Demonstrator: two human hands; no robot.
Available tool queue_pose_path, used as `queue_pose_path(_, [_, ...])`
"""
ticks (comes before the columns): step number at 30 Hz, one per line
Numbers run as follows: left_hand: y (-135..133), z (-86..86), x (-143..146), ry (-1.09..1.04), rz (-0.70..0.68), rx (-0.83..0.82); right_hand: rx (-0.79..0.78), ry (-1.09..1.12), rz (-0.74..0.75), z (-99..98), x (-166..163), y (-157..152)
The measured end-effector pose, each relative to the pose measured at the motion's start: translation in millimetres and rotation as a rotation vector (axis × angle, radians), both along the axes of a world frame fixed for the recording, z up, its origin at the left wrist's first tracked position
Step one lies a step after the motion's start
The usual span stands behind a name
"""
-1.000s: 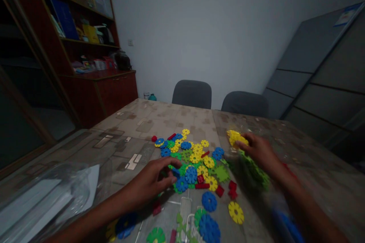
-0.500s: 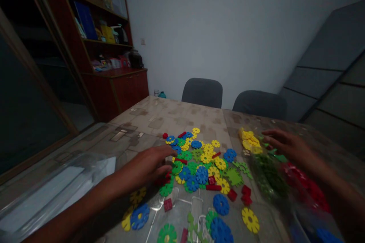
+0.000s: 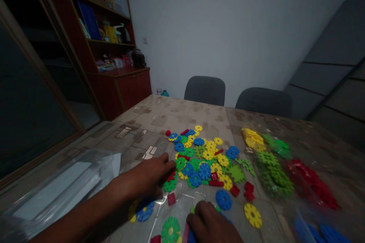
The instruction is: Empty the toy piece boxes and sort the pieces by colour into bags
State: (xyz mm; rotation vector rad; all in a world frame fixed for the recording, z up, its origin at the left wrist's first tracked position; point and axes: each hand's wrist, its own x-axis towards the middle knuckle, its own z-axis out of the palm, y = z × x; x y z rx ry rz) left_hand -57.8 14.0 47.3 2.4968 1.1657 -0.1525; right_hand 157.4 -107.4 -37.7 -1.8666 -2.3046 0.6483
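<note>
My left hand (image 3: 155,172) is over the left edge of a pile of plastic building pieces, thumb and fingers apart. Close to its fingers lie red pieces (image 3: 171,176) and a green notched disc (image 3: 170,186). My right hand (image 3: 212,222) is low in the middle with its fingers curled down onto blue and green pieces. Whatever is in its fingertips is hidden. A pinkish-red stick (image 3: 186,232) shows just left of it. Around the hands are a blue notched disc (image 3: 224,199), a yellow notched disc (image 3: 253,215) and a red block (image 3: 171,199).
Clear bags on the right contain yellow pieces (image 3: 253,139), light-green grid pieces (image 3: 272,172), red pieces (image 3: 313,184) and blue pieces (image 3: 327,233). A clear plastic bag (image 3: 65,193) with white sheets lies left on the patterned table (image 3: 159,112). Two grey chairs (image 3: 204,90) stand behind.
My right hand has moved from above the bags on the right to the loose pieces at the lower middle. The left hand has shifted slightly at the pile's edge.
</note>
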Motion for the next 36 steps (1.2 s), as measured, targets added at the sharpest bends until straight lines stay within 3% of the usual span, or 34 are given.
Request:
queue_pose_path(2, [-3, -1.5, 7, -0.038, -0.015, 0.007, 0.068, -0.048, 0.134, 11.7, 6, 5])
queue_pose_path(4, [-4, -0.2, 11, -0.070, -0.043, 0.001, 0.131, -0.031, 0.176, 31.2, 16, 9])
queue_pose_path(8, [0, -0.9, 14, -0.096, -0.019, 0.089, 0.219, 0.087, 0.006, 65.7, 45, 14])
queue_pose_path(12, [5, -14.7, 18, -0.266, -0.099, 0.190, 0.031, -0.007, -0.077, 77.9, 60, 14])
queue_pose_path(18, [3, -21.6, 29, -0.316, -0.158, 0.163, -0.179, -0.128, -0.092, 74.9, 49, 7])
queue_pose_path(26, [6, -11.4, 29, -0.255, -0.162, 0.165, -0.107, 0.131, -0.070, 47.4, 62, 18])
queue_pose_path(31, [8, -14.3, 29, -0.226, -0.157, 0.173, 0.042, 0.292, -0.069, 55.6, 55, 22])
queue_pose_path(36, [13, -24.3, 24, -0.257, -0.152, 0.171, 0.081, 0.413, 0.091, 50.9, 44, 15])
